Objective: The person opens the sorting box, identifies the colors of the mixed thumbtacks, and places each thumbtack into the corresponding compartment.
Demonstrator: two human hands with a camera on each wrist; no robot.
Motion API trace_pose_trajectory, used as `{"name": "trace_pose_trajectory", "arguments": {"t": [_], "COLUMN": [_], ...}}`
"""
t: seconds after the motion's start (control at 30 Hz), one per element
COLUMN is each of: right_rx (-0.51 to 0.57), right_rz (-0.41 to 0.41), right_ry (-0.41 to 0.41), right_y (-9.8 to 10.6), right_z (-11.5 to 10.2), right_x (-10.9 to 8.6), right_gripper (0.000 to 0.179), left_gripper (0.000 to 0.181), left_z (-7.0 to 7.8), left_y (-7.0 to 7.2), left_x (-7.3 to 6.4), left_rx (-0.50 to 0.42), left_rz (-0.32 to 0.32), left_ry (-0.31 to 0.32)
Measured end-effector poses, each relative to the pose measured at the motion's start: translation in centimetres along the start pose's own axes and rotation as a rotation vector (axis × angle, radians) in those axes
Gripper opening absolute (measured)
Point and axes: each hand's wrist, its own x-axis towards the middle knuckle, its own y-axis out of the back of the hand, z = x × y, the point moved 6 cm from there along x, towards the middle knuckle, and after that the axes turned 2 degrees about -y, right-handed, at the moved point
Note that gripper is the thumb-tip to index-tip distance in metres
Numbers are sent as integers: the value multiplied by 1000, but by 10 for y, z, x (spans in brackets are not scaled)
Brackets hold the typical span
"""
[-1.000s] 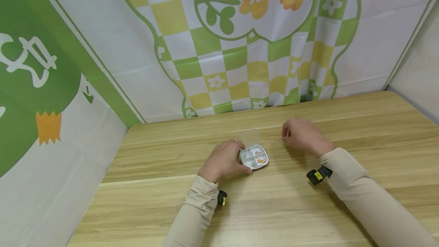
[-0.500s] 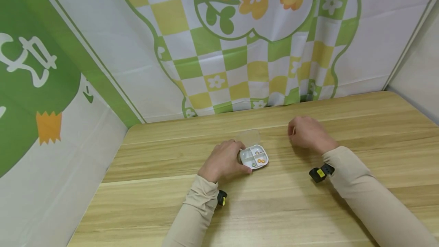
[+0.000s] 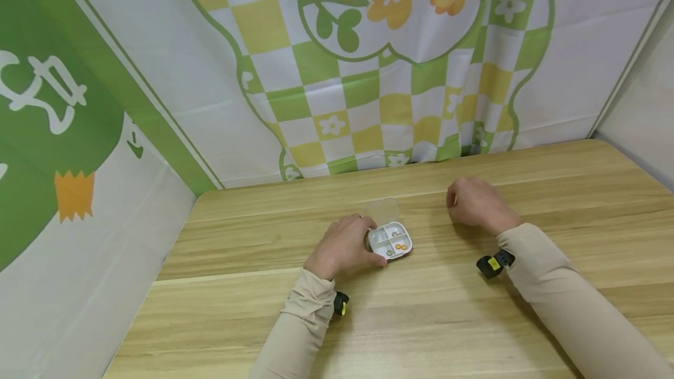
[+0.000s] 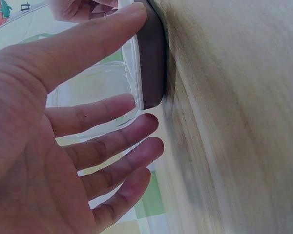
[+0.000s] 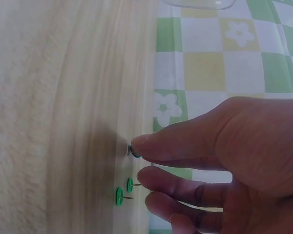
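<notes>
My left hand (image 3: 344,244) steadies a small four-compartment pill box (image 3: 379,248), thumb on the near rim and index finger at the far corner. White on top, the box has a dark base (image 4: 151,58) in the left wrist view, and its clear lid (image 3: 385,210) lies folded back. Orange thumbtacks (image 3: 401,247) sit in a near compartment, a green one (image 3: 389,252) to their left. To the right, my right hand (image 3: 479,203) pinches a dark green thumbtack (image 5: 133,151) between thumb and index finger, low over the wood. Two green thumbtacks (image 5: 119,196) lie below it, pins sticking up.
The wooden table (image 3: 237,309) meets a checked, flowered curtain (image 3: 358,104) along its back edge. A green and white cloth wall (image 3: 147,203) stands at the left. Both wrists carry black straps with small cameras (image 3: 491,266).
My right hand has moved a little to the right, farther from the pill box, and slows. The left hand and the pill box have stayed put.
</notes>
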Motion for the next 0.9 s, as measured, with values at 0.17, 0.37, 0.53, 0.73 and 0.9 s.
{"name": "trace_pose_trajectory", "arguments": {"t": [0.17, 0.37, 0.53, 0.73, 0.9], "right_rx": [4, -11, -24, -25, -29], "right_rz": [-24, -37, -24, -21, -30], "right_ry": [-7, -11, -7, -2, -7], "right_y": [-3, -3, -4, -4, -6], "right_z": [1, 1, 0, 0, 0], "right_x": [0, 0, -1, -1, 0], "right_gripper": [13, 12, 13, 15, 15], "left_gripper": [65, 65, 64, 66, 66], "left_z": [1, 1, 1, 1, 1], "left_y": [1, 1, 1, 1, 1], "left_x": [0, 0, 0, 0, 0], "left_rx": [9, 8, 9, 3, 4], "left_rz": [9, 8, 9, 8, 3], "left_ry": [-6, -5, -7, -5, 1]}}
